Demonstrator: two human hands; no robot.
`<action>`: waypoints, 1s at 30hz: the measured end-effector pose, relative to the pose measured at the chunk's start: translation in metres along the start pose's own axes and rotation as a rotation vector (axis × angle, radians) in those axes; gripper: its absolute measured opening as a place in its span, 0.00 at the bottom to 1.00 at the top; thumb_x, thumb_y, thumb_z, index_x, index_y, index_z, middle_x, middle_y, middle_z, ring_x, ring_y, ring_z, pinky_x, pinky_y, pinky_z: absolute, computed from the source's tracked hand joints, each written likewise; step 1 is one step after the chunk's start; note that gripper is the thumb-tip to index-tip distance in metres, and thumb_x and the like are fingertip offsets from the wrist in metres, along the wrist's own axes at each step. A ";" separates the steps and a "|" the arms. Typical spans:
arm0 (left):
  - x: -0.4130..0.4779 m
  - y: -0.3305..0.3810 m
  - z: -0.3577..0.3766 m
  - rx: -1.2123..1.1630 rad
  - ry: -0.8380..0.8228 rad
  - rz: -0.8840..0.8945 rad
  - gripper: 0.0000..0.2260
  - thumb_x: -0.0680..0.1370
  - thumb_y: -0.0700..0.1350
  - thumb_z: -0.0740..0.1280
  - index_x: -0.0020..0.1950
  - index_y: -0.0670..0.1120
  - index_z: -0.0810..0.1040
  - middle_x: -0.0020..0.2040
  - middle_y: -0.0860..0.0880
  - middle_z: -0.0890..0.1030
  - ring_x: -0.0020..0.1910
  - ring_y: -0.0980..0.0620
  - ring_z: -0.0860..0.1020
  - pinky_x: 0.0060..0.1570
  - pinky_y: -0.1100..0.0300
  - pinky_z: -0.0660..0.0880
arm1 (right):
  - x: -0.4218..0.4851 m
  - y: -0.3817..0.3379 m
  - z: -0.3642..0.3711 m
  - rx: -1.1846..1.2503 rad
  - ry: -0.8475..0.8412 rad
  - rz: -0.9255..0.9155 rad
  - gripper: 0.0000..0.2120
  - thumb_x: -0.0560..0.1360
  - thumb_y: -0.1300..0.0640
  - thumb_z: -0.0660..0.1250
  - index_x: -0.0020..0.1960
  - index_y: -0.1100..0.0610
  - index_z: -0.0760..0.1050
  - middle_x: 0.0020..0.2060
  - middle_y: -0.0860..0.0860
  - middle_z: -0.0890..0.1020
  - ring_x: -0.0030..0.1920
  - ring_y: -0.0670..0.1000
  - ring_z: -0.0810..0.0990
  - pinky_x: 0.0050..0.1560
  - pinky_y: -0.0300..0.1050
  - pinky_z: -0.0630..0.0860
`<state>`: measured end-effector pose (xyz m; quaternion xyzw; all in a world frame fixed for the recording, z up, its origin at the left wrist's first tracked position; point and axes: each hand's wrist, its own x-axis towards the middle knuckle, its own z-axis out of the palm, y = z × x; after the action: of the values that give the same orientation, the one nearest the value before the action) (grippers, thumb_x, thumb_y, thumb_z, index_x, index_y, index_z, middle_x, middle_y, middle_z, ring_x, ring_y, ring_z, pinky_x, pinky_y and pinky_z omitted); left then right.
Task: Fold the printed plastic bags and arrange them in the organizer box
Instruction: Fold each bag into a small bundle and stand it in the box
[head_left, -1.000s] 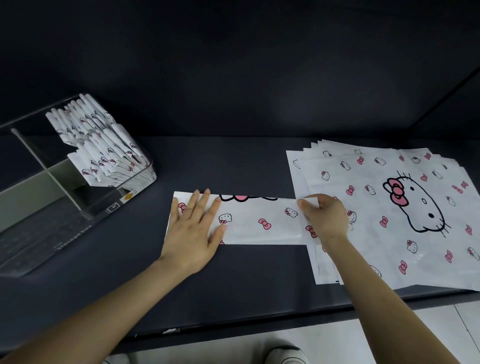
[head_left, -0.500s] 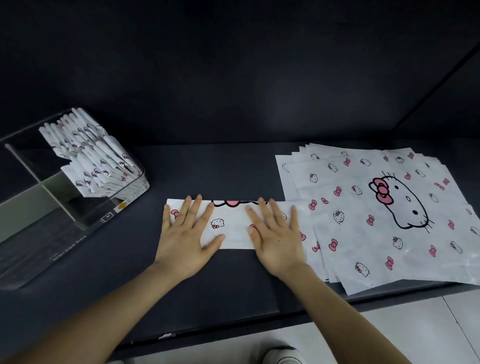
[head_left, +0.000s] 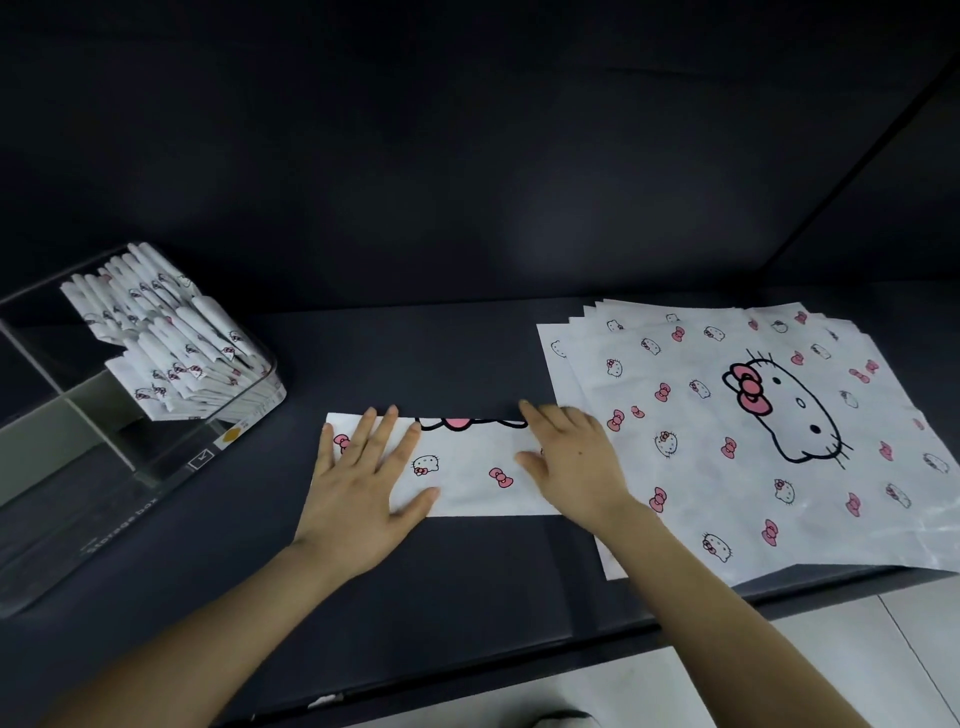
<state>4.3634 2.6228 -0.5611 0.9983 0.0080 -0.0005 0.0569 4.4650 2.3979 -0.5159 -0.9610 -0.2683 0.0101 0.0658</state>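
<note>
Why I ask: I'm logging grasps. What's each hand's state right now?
Left hand: open, flat on the folded bag.
Right hand: open, resting on the bag's right end.

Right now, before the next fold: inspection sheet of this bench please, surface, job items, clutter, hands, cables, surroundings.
Surface: dark tabletop, matte.
Job's things: folded bag strip flat at centre; stack of flat bags on the right, fanned; clear box on the left, folded bags leaning in its right part.
Clutter: pale fleck at the near edge, too small to tell.
Hands: left hand flat, fingers spread, on the strip's left end; right hand resting on its right end.
Cables: nothing seen.
Surroundings: dark wall behind; pale floor below.
</note>
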 end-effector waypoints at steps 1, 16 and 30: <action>0.002 -0.003 0.000 0.001 -0.004 0.024 0.33 0.79 0.68 0.42 0.76 0.50 0.61 0.77 0.47 0.60 0.77 0.48 0.55 0.72 0.43 0.45 | 0.005 -0.002 -0.005 0.022 -0.081 0.007 0.25 0.76 0.47 0.62 0.68 0.58 0.71 0.59 0.53 0.77 0.56 0.58 0.76 0.61 0.52 0.71; 0.032 -0.039 -0.011 -0.027 -0.132 0.442 0.34 0.76 0.72 0.39 0.78 0.57 0.46 0.78 0.54 0.42 0.76 0.57 0.35 0.74 0.49 0.35 | -0.026 -0.008 -0.025 0.452 -0.388 0.301 0.13 0.67 0.57 0.73 0.48 0.51 0.72 0.41 0.47 0.79 0.41 0.49 0.78 0.41 0.42 0.73; -0.040 0.023 -0.004 -0.797 -0.020 0.396 0.23 0.73 0.53 0.67 0.68 0.53 0.73 0.68 0.58 0.74 0.70 0.61 0.67 0.72 0.62 0.59 | -0.057 -0.033 -0.020 1.461 -0.525 0.906 0.07 0.68 0.75 0.70 0.44 0.67 0.80 0.37 0.59 0.84 0.32 0.53 0.83 0.33 0.42 0.80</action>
<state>4.3238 2.5996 -0.5540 0.8807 -0.1841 0.0039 0.4365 4.4001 2.3936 -0.4923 -0.6602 0.2034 0.4224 0.5868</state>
